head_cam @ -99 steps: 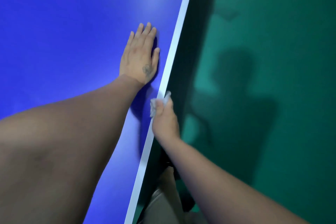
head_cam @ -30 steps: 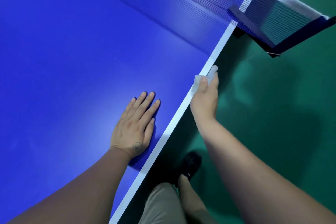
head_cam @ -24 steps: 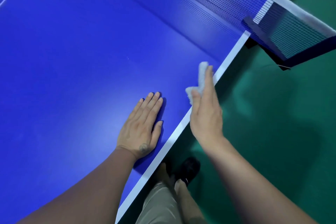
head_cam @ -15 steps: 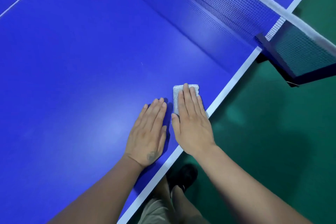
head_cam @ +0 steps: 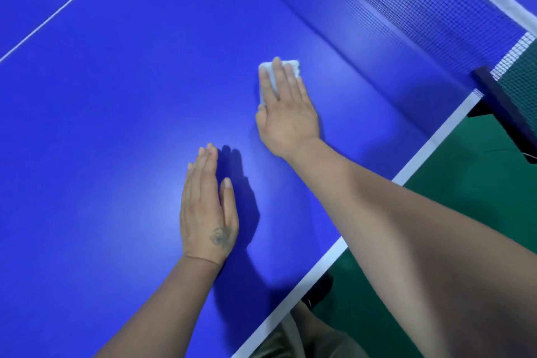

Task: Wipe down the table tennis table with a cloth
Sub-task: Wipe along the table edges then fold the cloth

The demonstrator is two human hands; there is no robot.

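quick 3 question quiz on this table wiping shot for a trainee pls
1. True or false: the right hand presses the cloth flat with straight fingers.
2. What does the left hand do? A) grips the net B) rests flat on the table C) holds a second cloth
3. What stands past the cloth, across the table?

Key: 1 true; 2 B; 3 the net.

Blue table tennis table (head_cam: 116, 125), white-edged, crossed by a net (head_cam: 421, 3). Lying flat on it: a white cloth (head_cam: 268, 73) under the right hand (head_cam: 286, 113), left hand (head_cam: 207, 206) nearby.
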